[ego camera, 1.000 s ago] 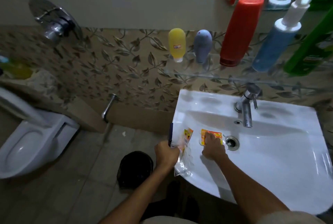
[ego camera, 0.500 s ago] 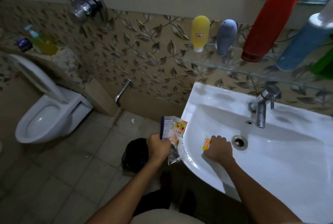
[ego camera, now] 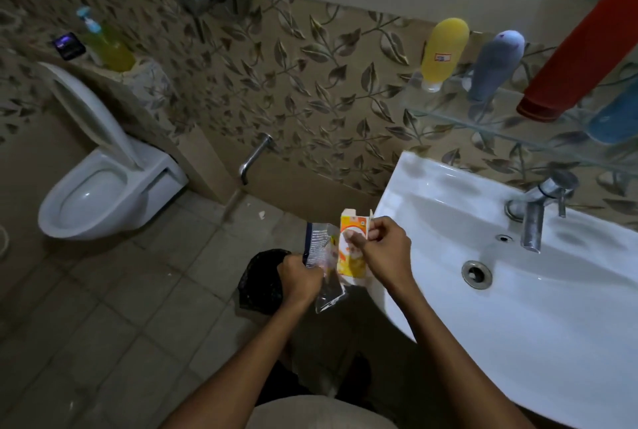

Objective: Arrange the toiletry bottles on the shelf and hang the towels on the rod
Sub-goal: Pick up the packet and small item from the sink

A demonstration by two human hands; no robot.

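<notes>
Holding crumpled clear plastic wrappers (ego camera: pixel 322 256) in the left hand (ego camera: pixel 299 276), the right hand (ego camera: pixel 382 245) pinches a small yellow-orange carton (ego camera: pixel 350 249) beside them; shelf bottles (ego camera: pixel 443 52) stand upper right, nearer the right hand.

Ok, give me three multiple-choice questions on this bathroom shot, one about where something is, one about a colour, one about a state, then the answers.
1. Where is the black bin bag?
A. in the sink
B. on the floor left of the sink
C. on the glass shelf

2. What colour is the leftmost bottle on the glass shelf?
A. yellow
B. green
C. white

3. How is the toilet seat?
A. raised
B. down
C. missing

Answers:
1 B, it lies on the tiles beside the sink, under the left hand.
2 A, the yellow bottle stands left of the grey bottle.
3 A, it stands up behind the toilet bowl.
</notes>
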